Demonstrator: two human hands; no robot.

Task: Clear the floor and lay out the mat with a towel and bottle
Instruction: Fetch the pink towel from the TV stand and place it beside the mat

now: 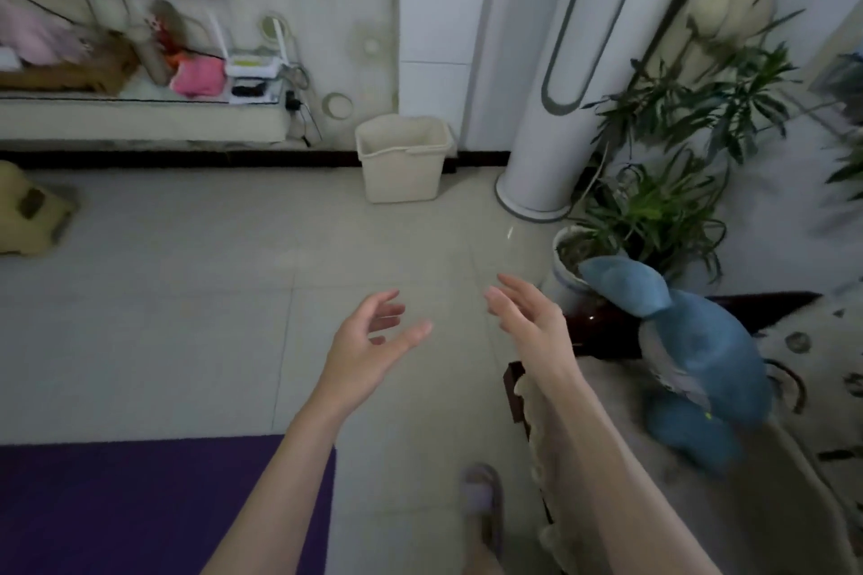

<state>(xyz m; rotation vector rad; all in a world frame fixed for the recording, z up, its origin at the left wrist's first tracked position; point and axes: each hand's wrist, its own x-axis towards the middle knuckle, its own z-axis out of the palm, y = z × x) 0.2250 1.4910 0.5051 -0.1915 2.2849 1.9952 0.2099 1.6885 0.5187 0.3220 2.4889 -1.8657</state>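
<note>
A purple mat [140, 504] lies flat on the tiled floor at the lower left. My left hand [369, 341] hovers above the bare tiles, fingers relaxed and spread, holding nothing. My right hand [527, 317] is raised beside it, palm turned inward, fingers straight, also empty. A blue plush toy [691, 341] lies on the patterned sofa to the right of my right arm. No towel or bottle for the mat shows clearly.
A beige bin [401, 159] stands against the wall ahead. A white tower appliance [541, 107] and potted plants [654, 210] fill the right corner. A low shelf [140, 117] carries a router and pink cloth. A yellow object [28, 210] sits far left. My slippered foot [483, 500] stands on the tiles.
</note>
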